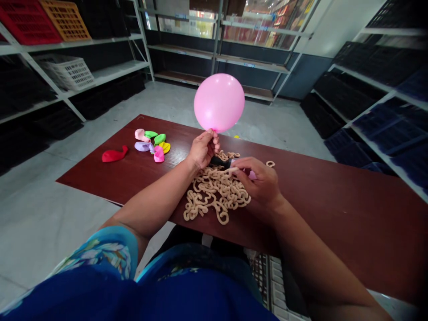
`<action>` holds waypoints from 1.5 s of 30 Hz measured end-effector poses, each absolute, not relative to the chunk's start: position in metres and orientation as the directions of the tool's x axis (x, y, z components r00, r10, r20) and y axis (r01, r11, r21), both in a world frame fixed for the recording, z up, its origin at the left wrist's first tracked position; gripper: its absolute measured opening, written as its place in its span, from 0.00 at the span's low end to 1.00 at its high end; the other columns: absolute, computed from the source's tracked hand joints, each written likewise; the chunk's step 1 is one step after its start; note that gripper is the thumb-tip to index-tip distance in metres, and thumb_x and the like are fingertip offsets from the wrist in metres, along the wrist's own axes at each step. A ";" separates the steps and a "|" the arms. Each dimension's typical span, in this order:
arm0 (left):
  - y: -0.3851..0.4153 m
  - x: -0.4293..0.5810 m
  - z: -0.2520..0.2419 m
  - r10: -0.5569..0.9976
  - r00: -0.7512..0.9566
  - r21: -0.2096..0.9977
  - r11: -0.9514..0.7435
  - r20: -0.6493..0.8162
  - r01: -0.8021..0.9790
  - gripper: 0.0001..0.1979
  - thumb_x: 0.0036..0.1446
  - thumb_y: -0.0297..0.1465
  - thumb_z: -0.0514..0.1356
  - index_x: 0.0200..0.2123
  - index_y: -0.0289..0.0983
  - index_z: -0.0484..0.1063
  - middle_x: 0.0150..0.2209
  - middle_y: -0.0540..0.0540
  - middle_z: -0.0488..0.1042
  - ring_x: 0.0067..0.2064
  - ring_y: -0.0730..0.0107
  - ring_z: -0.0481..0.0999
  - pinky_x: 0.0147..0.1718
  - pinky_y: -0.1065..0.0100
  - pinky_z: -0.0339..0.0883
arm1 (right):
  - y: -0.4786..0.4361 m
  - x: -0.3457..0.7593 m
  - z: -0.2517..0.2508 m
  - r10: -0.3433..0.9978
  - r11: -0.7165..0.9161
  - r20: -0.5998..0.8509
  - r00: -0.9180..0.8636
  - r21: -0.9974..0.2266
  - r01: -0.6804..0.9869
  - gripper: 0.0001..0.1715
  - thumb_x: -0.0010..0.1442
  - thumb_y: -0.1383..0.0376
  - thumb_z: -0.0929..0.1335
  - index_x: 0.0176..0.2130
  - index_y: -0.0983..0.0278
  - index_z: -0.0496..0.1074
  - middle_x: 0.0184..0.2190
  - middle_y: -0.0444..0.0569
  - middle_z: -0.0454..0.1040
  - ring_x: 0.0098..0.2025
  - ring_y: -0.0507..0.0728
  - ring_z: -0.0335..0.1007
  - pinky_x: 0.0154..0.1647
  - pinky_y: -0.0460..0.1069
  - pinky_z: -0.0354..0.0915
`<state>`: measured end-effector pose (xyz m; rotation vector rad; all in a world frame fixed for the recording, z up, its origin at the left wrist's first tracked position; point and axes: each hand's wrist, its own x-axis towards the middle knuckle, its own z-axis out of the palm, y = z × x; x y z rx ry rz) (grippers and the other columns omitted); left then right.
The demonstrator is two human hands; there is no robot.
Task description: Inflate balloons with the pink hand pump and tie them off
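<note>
My left hand (203, 149) pinches the neck of an inflated pink balloon (219, 102) and holds it up above the dark red table (334, 200). My right hand (262, 183) rests on a pile of beige curly clips (214, 194), its fingers closed on one clip near a black object (220, 161) that lies partly hidden between the hands. Whether the right hand also touches that black object I cannot tell.
Several flat balloons (152, 142) in pink, green, purple and yellow lie at the table's left end, with a red balloon (114, 154) apart from them. Metal shelves with crates (67, 71) line both sides and the back. A white crate (274, 285) sits under the table.
</note>
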<state>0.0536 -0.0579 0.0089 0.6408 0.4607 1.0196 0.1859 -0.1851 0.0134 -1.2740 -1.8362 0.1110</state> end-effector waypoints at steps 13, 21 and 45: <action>-0.067 0.050 0.004 0.610 0.788 0.778 0.455 0.082 -0.434 0.09 0.57 0.34 0.54 0.30 0.32 0.63 0.33 0.43 0.74 0.32 0.69 0.75 0.24 0.72 0.67 | -0.178 0.191 0.011 0.927 0.197 0.172 0.333 -0.979 -0.043 0.11 0.49 0.60 0.69 0.28 0.62 0.63 0.17 0.37 0.68 0.12 0.45 0.56 0.11 0.41 0.53; -0.086 0.057 0.002 0.437 0.897 0.750 0.568 0.074 -0.338 0.10 0.55 0.34 0.57 0.29 0.32 0.61 0.40 0.38 0.73 0.40 0.60 0.74 0.31 0.57 0.71 | -0.180 0.191 0.012 0.698 0.131 0.527 0.485 -0.760 0.637 0.10 0.46 0.60 0.70 0.23 0.63 0.69 0.16 0.39 0.68 0.18 0.47 0.60 0.21 0.43 0.59; -0.090 0.063 -0.007 0.608 0.793 0.939 0.297 -0.045 -0.174 0.14 0.54 0.40 0.55 0.27 0.35 0.61 0.19 0.55 0.53 0.18 0.82 0.49 0.16 0.77 0.44 | -0.180 0.214 0.016 0.554 -0.004 0.677 0.484 -0.580 0.815 0.10 0.49 0.59 0.68 0.27 0.64 0.71 0.19 0.41 0.70 0.21 0.49 0.63 0.26 0.44 0.61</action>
